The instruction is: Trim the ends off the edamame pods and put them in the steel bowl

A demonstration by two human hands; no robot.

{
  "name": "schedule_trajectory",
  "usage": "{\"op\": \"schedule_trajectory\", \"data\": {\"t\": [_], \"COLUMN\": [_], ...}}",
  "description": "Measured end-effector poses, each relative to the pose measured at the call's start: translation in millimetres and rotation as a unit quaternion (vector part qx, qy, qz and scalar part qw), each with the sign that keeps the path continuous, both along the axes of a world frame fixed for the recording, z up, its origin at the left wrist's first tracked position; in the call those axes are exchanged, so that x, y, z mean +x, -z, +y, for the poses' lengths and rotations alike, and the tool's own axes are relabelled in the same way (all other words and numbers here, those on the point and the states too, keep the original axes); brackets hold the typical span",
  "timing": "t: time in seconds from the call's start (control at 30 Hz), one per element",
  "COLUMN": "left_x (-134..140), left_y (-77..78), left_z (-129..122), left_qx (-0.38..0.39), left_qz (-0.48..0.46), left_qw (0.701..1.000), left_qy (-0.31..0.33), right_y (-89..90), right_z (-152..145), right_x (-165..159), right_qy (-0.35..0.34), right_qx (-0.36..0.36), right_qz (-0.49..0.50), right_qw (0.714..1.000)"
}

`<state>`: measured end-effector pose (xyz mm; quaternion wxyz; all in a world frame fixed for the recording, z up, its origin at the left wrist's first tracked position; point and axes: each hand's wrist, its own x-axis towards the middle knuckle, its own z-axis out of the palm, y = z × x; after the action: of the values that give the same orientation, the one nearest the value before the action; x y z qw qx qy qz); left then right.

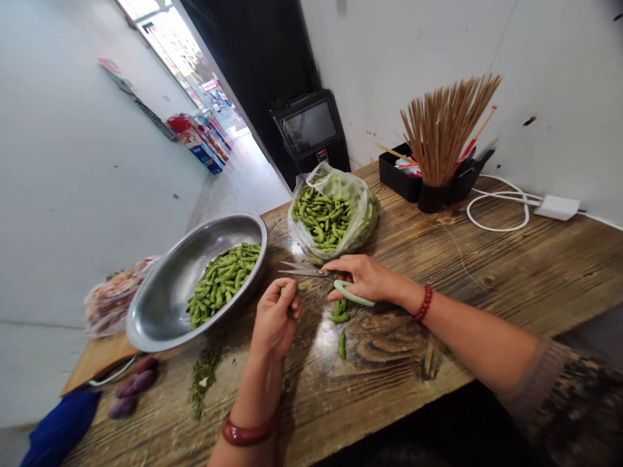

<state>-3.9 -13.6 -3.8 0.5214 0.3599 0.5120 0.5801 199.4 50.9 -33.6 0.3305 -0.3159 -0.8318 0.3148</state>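
Between the fingertips of my left hand [278, 314] is a green edamame pod [302, 287], partly hidden by the fingers. My right hand [363, 275] grips scissors [349, 293] with pale green handles; their blades are spread and point left, just above my left hand. Under the right hand several loose pods [339, 318] lie on the wood, and a single pod [342, 345] sits nearer to me. A clear plastic bag [363, 198] full of pods stands behind the hands. To the left, a steel basin [168, 272] holds a heap of pods [224, 279].
Small green trimmings [204, 379] and purple-skinned items [134, 387] lie at the table's left, near a blue cloth [63, 428] and a bagged item [117, 295]. At the back right are a holder of thin sticks [440, 139], a black box [396, 175] and a white cable [501, 227].
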Motion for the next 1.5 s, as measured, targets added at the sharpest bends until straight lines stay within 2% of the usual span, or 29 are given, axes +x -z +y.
{"op": "schedule_trajectory", "data": {"t": [0.13, 0.4, 0.67, 0.93, 1.5], "left_x": [0.8, 2.7, 5.3, 4.6, 2.9], "left_y": [-2.1, 2.4, 1.3, 0.1, 0.6], "left_z": [0.5, 0.9, -1.9, -1.9, -3.8], "left_qx": [-0.004, 0.006, -0.009, 0.011, 0.024], "left_qz": [-0.044, -0.074, -0.047, -0.067, -0.034], "left_qw": [0.999, 0.997, 0.998, 0.997, 0.998], "left_qy": [0.009, 0.008, 0.030, 0.032, 0.048], "right_y": [-2.3, -7.6, -7.9, -8.2, -7.8], "right_z": [-3.6, -9.5, -8.6, -8.9, -7.5], "right_x": [0.3, 0.3, 1.0, 0.7, 1.0], "right_qy": [-0.010, -0.022, -0.028, -0.024, -0.058], "right_qx": [0.008, 0.035, 0.045, 0.055, 0.043], "right_qz": [-0.007, -0.037, -0.045, -0.046, -0.022], "right_qw": [1.000, 0.998, 0.998, 0.997, 0.997]}}
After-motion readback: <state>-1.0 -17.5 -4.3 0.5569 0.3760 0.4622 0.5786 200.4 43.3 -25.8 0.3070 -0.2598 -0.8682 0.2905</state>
